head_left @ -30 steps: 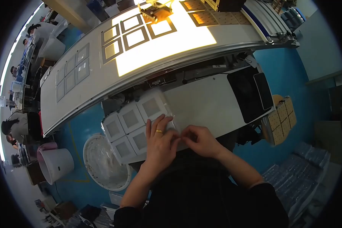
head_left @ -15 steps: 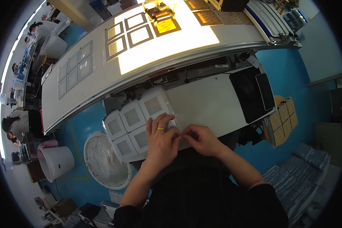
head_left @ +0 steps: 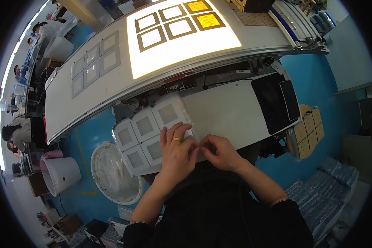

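A stack of sheets with white square frames and grey centres (head_left: 145, 127) lies on the bench in front of me, seemingly under clear film. Over its near right corner rests my left hand (head_left: 177, 151), a gold ring on one finger. Its outer fingers lie across the stack, while thumb and forefinger come together at the edge. My right hand (head_left: 221, 153) is closed in a pinch right beside those fingertips. Whatever the two pinches hold is too small to make out.
Beyond the bench (head_left: 223, 111) runs a conveyor (head_left: 107, 87) with framed sheets and a brightly lit patch. A black mat (head_left: 268, 103) and a phone-like dark slab (head_left: 289, 100) lie right. Below left stands a white tub (head_left: 115, 173) of clear film; wrapped stacks (head_left: 322, 194) sit lower right.
On the conveyor the framed sheets have shifted right, and the yellow-lit mechanism above them has gone from view. My hands stay at the same corner, almost unmoved.
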Demonstrator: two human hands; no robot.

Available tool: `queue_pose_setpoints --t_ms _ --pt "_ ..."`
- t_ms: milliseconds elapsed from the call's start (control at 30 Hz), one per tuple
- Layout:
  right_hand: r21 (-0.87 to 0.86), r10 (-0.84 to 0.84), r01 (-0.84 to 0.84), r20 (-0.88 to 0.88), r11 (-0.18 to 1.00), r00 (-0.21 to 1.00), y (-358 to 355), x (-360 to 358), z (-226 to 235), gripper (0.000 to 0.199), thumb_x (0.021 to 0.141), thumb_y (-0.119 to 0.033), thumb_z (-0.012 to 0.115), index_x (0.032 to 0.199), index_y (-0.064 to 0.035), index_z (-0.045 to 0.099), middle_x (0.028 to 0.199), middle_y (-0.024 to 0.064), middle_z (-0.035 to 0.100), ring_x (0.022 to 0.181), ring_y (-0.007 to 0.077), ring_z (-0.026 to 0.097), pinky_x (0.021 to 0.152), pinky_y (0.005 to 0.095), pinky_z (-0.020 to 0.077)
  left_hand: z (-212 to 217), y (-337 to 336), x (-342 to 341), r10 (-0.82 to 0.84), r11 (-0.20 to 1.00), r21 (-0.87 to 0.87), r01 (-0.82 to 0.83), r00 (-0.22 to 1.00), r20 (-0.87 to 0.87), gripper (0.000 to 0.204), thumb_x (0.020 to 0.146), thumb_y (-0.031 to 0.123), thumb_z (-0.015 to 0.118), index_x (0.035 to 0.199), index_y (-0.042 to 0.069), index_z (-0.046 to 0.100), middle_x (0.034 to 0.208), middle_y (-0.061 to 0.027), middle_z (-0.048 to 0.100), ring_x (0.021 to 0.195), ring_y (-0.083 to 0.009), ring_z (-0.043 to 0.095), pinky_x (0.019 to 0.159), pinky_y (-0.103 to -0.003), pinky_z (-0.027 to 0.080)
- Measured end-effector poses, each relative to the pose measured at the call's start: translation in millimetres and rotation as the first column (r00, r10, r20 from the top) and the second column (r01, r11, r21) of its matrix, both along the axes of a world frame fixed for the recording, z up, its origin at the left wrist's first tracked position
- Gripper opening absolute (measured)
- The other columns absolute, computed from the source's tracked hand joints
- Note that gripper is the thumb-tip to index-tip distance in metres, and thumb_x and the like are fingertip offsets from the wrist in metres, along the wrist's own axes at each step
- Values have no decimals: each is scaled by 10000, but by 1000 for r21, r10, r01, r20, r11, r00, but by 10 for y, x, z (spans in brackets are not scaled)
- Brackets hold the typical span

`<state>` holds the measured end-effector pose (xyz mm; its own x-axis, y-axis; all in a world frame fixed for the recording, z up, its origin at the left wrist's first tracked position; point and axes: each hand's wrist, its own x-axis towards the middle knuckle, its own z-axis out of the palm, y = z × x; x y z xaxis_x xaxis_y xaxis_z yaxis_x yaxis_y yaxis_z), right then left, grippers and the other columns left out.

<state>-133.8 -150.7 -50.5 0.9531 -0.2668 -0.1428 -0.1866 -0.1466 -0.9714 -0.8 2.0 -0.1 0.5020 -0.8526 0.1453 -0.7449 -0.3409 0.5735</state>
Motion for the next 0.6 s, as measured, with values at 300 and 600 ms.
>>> queue_pose_setpoints --t_ms 300,600 --pt "-26 -1 2 25 1000 1000 8 -13 -48 106 1000 -76 688 1074 -9 652 848 65 677 735 125 629 660 298 517 -66 -27 -123 -31 999 30 27 987 155 177 814 89 765 955 33 673 1374 -170 573 1412 -398 488 1199 -635 323" --pt "26 -16 16 0 1000 1000 16 21 -83 93 1005 -86 664 1042 -6 633 851 43 657 741 95 596 664 269 497 -117 14 136 43 998 -47 -40 996 74 192 810 73 737 956 32 620 1225 -166 592 1153 -389 561 996 -533 443"
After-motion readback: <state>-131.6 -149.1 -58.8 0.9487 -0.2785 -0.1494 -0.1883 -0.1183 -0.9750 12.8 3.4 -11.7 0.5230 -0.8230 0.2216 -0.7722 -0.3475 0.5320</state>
